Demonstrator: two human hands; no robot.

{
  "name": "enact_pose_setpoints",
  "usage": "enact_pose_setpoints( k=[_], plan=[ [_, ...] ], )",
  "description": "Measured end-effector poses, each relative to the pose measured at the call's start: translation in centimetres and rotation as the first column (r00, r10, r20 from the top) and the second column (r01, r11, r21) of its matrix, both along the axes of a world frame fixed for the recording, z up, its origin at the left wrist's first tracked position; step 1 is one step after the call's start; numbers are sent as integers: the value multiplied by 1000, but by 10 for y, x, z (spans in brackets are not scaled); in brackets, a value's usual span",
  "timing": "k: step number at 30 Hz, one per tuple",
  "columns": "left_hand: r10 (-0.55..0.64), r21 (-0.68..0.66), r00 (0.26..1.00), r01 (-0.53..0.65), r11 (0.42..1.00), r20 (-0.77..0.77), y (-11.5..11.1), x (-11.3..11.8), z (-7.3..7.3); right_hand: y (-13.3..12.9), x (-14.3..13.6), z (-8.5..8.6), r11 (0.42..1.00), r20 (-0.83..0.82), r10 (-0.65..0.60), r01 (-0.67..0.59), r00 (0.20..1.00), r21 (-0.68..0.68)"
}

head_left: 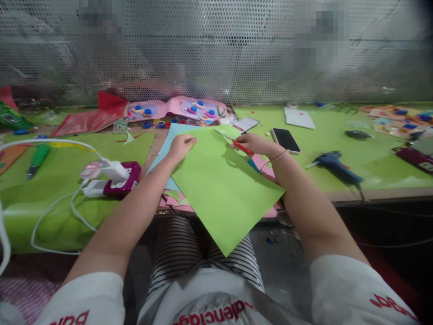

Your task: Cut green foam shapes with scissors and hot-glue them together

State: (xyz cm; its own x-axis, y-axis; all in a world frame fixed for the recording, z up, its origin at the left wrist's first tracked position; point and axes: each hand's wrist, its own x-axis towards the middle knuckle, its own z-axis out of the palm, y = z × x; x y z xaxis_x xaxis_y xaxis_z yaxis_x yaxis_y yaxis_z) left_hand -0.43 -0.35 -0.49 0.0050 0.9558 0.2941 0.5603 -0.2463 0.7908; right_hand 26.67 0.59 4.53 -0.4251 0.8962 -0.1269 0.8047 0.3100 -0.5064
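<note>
Over the near edge of the worktop (375, 178), the green sheet (226, 185) hangs at a slant, one corner pointing down above the striped trouser legs (174, 253), and that's my landmark. On its upper left edge I have the left hand (182, 145), its grip closed, fingertips pinching the paper. Over at the upper right of the sheet, the right hand (255, 143) has its grip wrapped round the red handles of the scissors (242, 147), and the blades point up and left along the sheet's upper part; how wide they're parted, I cannot tell from here.

Under the sheet's left side, a blue sheet (172, 135) peeks out, with pink paper (269, 169) showing at the right. Just beyond the far edge, I've got a pink panel (172, 106) dotted with blue pieces, and a red folder-like piece (89, 123) lies off to its left. Right of the sheet, past the right hand, there's the phone (286, 140), a white card (299, 118) behind it, and farther right the blue glue gun (340, 168). Left of the sheet sits the purple power strip (133, 174) with white plugs in it, and well apart, farther left, the green-handled cutter (39, 157).
</note>
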Motion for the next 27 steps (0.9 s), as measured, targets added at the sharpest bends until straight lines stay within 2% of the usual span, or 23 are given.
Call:
enact_pose_setpoints(
  k=[3,6,10,12,14,18,23,27],
  plan=[
    [-3,4,1000,3,1000,-4,2,-1,-2,1,-1,0,999,-20,-33,33,999,1],
    [-3,-1,1000,3,1000,2,3,-1,-3,1,-3,1,992,-82,-122,124,989,9],
    [-3,-24,1000,3,1000,11,2,0,-2,0,-4,3,959,-162,-236,257,958,119],
    [-42,-42,999,42,998,2,0,1,0,1,-2,2,955,-140,-196,221,971,196],
    [-98,-60,995,97,993,-11,-4,3,3,1,-1,0,960,-86,-97,116,992,253],
    [-197,-95,979,192,977,-46,-10,6,6,-2,-2,-2,956,51,53,-66,997,287],
    [-281,-115,957,272,955,-74,-9,7,5,-7,-6,1,943,113,131,-159,985,292],
    [-301,-119,950,291,949,-78,-8,7,3,-7,-7,0,951,93,120,-141,988,273]
  ],
)
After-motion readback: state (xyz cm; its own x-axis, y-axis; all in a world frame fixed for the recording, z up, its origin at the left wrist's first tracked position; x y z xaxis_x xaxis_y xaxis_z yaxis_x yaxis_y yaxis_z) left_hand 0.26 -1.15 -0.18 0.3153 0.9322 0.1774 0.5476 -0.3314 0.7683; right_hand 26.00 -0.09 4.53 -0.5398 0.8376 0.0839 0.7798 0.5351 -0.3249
